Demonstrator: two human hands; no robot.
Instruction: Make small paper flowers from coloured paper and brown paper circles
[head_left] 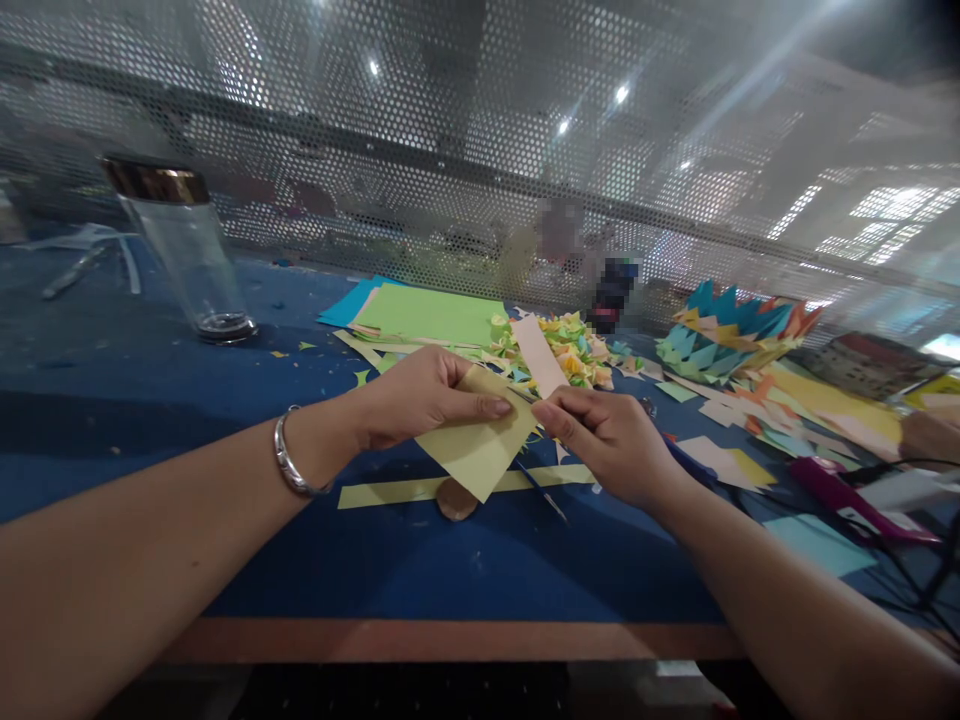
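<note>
From afar, my left hand [427,400] pinches yellow paper [480,455] above the tabletop [337,580], toward its near edge; my right hand [615,445] curls alongside, grip unclear. Paper-working seems underway; next calls for steady holding.

On the blue table [600,575], to your left, stands a clear glass bottle [191,260] (its cap is bronze-coloured); before you, a perforated screen [420,170]; to your right, a magenta device [829,490] beside dark cables [931,597].
</note>
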